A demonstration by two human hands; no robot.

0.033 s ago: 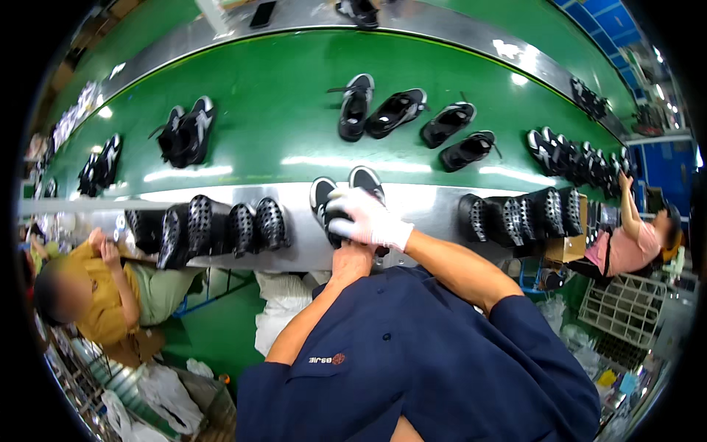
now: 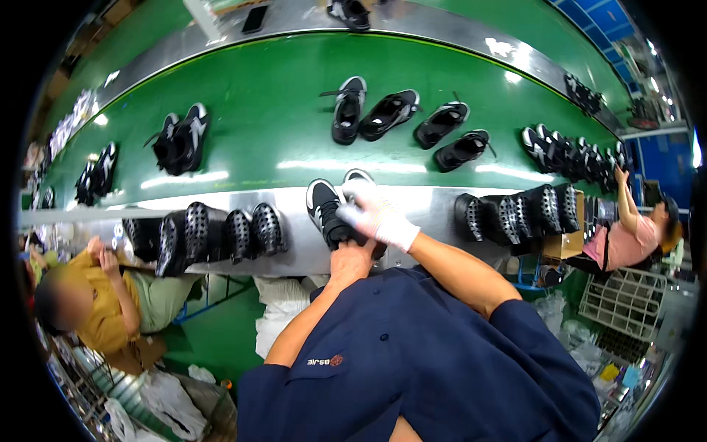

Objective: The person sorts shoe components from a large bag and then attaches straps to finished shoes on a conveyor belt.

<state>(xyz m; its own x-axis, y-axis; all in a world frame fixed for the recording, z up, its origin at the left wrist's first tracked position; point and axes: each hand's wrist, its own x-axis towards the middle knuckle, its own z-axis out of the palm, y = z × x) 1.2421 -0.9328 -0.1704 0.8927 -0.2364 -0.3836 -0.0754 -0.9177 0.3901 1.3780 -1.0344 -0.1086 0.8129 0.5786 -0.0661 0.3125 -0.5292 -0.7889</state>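
Note:
A pair of black sneakers with white toe edges stands side by side on the metal ledge before me, toes pointing away. My bare left hand (image 2: 351,264) is closed at the heel of the left sneaker (image 2: 324,210); its fingertips are partly hidden. Over the right sneaker (image 2: 359,177) lies my right hand (image 2: 384,222) in a white glove, reaching across toward the left sneaker's laces. Its fingers are smeared by motion, so their grip cannot be made out. The glove hides most of the right sneaker.
Black studded shoe forms stand on the ledge at left (image 2: 197,232) and right (image 2: 508,219). Several loose sneakers (image 2: 390,114) lie on the green belt (image 2: 258,132), with more sneakers (image 2: 180,140) at left. A person in yellow (image 2: 110,302) sits left, another in pink (image 2: 626,239) right.
My gloved right hand has shifted slightly right and down, baring more of the left sneaker's laces. My left hand stays at the heel. The whole view has shifted a little.

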